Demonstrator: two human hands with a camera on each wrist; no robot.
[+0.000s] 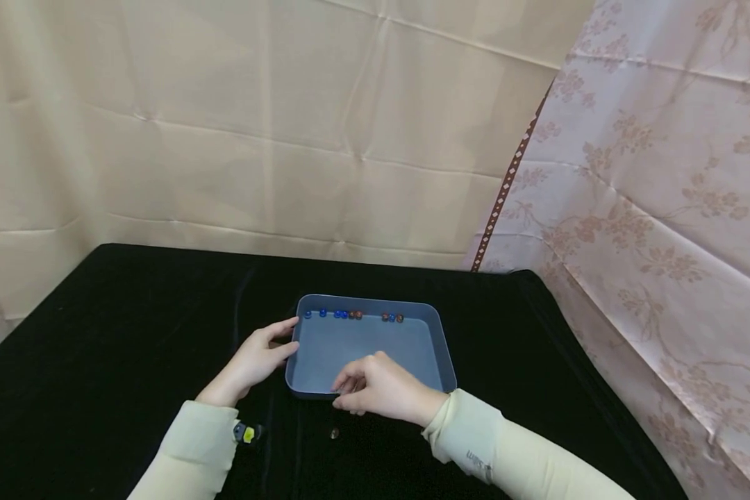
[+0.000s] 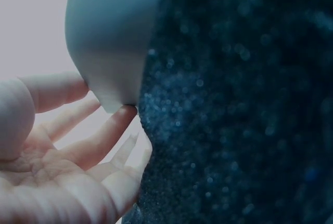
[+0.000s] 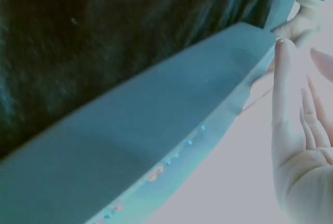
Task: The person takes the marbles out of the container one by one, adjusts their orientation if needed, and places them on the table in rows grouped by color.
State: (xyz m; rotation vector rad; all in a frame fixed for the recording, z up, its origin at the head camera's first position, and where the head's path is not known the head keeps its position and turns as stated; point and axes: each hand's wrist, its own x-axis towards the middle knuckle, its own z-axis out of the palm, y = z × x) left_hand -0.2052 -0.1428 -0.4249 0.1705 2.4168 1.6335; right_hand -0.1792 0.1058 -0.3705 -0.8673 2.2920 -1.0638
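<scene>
A blue-grey rectangular tray (image 1: 362, 351) lies on the black cloth. My left hand (image 1: 256, 357) holds its left side, thumb and fingers at the rim; in the left wrist view fingertips touch the tray wall (image 2: 112, 41). Over the near edge hovers my right hand (image 1: 381, 389), fingers loosely bent, with nothing visible between them. Along the tray's far side sits a broken row of small glossy balls: several blue balls (image 1: 340, 314) and brown balls (image 1: 355, 314), then a small group (image 1: 392, 317) further right. One clear brownish ball (image 1: 334, 433) lies on the cloth before the tray.
The table (image 1: 162, 319) is covered in black velvety cloth. Behind it hangs a cream curtain (image 1: 256, 139), and a pink floral curtain (image 1: 662, 194) hangs at the right. A dark band with a yellow-green part (image 1: 248, 435) is on the left wrist.
</scene>
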